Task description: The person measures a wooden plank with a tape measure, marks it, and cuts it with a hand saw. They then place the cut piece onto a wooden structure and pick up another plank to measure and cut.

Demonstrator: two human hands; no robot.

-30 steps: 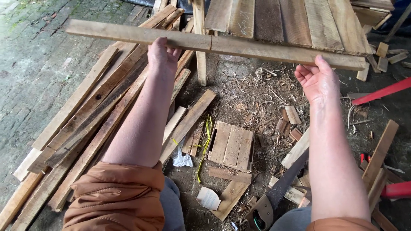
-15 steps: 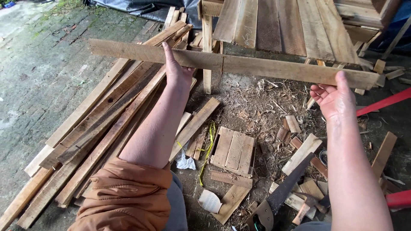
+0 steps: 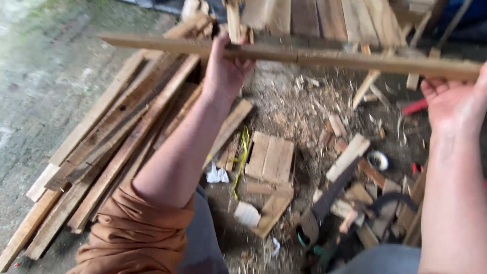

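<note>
A long wooden slat is being held level above the littered ground, its long axis running left to right; it is being gripped mid-length by the left hand, fingers curled around it; its right end is being cradled by the right hand, fingers loosely curled.

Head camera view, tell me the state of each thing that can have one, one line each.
Long pale wooden slat: lifted off the ground, level, held at both ends.
Left hand: closed around the slat.
Right hand: under the slat's right end, grip blurred.
Long weathered wooden planks: lying loosely piled on the ground.
Small square panel of joined boards: lying flat.
</note>
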